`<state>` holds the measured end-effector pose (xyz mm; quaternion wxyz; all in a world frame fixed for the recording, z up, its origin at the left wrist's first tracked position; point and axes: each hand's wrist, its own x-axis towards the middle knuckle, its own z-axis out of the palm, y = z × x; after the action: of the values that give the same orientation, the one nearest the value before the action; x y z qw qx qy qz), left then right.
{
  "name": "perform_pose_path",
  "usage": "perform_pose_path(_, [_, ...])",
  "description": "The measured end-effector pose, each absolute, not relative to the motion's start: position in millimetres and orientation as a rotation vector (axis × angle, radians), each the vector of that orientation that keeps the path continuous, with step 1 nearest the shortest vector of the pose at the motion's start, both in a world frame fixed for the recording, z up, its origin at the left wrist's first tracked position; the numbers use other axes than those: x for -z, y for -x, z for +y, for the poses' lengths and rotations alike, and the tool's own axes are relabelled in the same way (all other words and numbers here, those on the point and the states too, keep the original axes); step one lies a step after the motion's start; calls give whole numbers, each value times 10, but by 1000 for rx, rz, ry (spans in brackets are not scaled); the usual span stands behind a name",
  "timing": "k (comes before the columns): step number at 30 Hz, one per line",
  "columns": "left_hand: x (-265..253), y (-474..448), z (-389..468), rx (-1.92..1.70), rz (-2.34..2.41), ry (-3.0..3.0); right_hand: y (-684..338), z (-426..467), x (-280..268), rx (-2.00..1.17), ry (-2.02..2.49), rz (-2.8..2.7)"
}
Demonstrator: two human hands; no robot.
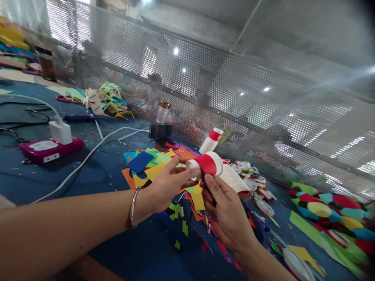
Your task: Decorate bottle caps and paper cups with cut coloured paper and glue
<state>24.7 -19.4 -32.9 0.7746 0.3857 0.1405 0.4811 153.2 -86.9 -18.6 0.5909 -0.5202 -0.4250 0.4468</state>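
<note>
Paper cup (pixel 208 164) is centre, beyond our wrists. Left hand (pixel 166 183) pinches its left end; right hand (pixel 225 205) grips a dark object (pixel 202 175). Likely light, crushable; we'd hold ends gently.

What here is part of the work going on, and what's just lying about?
Likely part of the work:
red-and-white cup, being held
dark item held at the cup, too hidden to name
stacked cups beside it
perhaps the coloured paper

Probably just lying about:
purple power strip
white charger plugged into it
clear jar
brown jar
</note>
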Motion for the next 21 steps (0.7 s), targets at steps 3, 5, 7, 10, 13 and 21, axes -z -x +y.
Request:
perform_pose_path(3, [342,-260,-190,-1050,291,-850,-1541,-877,190,-1023,1201,-998])
perform_pose_path(5, [347,-270,-190,-1059,282,-867,-1549,-885,196,-1022,1203,-1007])
perform_pose_path(7, [348,-278,-193,-1066,270,-883,-1560,-891,203,-1029,1203,-1020])
perform_pose_path(10, [350,-279,-197,-1076,261,-918,-1574,-896,211,-1030,1202,-1041])
perform_pose_path(13, [359,-268,-188,-1097,250,-992,-1578,-902,206,-1019,1201,-1049])
perform_pose_path(21, [383,-265,-105,-1203,214,-1239,-1565,-921,173,-962,1202,-1071])
